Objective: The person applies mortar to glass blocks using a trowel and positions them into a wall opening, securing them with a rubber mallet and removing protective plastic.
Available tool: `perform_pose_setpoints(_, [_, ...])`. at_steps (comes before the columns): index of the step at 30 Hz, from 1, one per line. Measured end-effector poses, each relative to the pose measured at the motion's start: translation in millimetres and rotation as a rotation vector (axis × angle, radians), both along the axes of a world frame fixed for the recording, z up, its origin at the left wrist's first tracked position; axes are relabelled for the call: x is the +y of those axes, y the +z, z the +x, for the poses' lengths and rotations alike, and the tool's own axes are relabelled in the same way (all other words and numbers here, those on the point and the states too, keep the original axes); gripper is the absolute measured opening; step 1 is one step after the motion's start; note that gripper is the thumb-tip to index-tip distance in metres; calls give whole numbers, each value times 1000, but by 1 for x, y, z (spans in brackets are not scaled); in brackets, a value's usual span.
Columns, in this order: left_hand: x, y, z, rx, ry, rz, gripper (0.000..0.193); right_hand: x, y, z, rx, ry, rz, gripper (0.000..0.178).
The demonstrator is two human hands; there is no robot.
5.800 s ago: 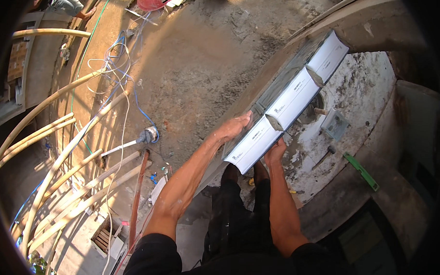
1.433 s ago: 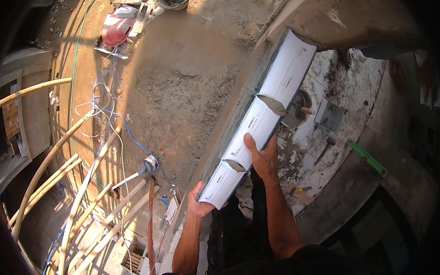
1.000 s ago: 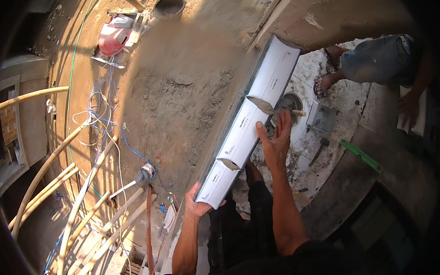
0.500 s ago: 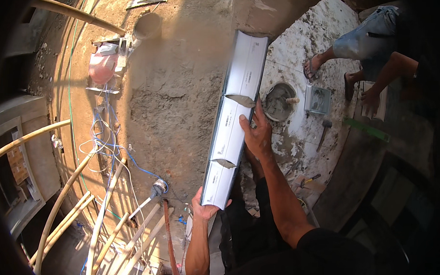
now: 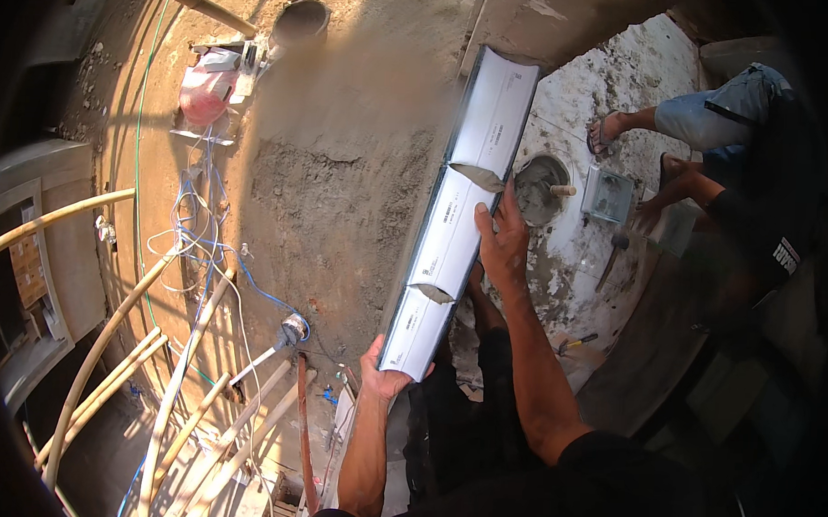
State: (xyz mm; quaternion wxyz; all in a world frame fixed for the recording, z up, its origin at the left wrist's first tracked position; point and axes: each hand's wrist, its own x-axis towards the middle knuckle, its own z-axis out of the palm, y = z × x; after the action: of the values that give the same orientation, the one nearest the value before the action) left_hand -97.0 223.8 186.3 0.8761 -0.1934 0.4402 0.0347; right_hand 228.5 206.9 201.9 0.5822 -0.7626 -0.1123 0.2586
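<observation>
A row of three glass blocks [image 5: 441, 227] stretches away from me, their white concave edges facing up. Grey mortar [image 5: 478, 177] fills the lens-shaped gaps between them. Cupped round the near end of the row is my left hand [image 5: 383, 369]. My right hand [image 5: 503, 239] grips the right side near the middle, thumb on the white edge and fingers partly hidden. Left of the row, rough grey mortar covers the wall [image 5: 334, 201].
Beyond my right hand are a mortar bucket [image 5: 536, 206] with a wooden handle in it, a glass block [image 5: 608, 194] and a mallet [image 5: 613, 258]. A co-worker's hand [image 5: 651, 210] touches another block [image 5: 672, 229]. Bamboo poles [image 5: 109, 375] and tangled cables [image 5: 196, 224] lie left.
The row of blocks has shifted slightly right in view with both hands still on it. At the right, the co-worker has leaned in, with a hand now by the glass blocks.
</observation>
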Motion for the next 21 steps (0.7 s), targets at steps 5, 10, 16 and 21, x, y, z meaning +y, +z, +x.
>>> perform_pose_setpoints(5, [7, 4, 3, 43, 53, -7, 53, 3, 1, 3, 36, 20, 63, 68])
perform_pose_setpoints(10, [11, 17, 10, 51, 29, 77, 49, 8, 5, 3, 8, 26, 47, 70])
perform_pose_setpoints(16, [3, 6, 4, 83, 50, 16, 51, -1, -7, 4, -13, 26, 38, 70])
perform_pose_setpoints(21, [-5, -1, -1, 37, 82, 43, 55, -2, -3, 2, -14, 45, 60, 69])
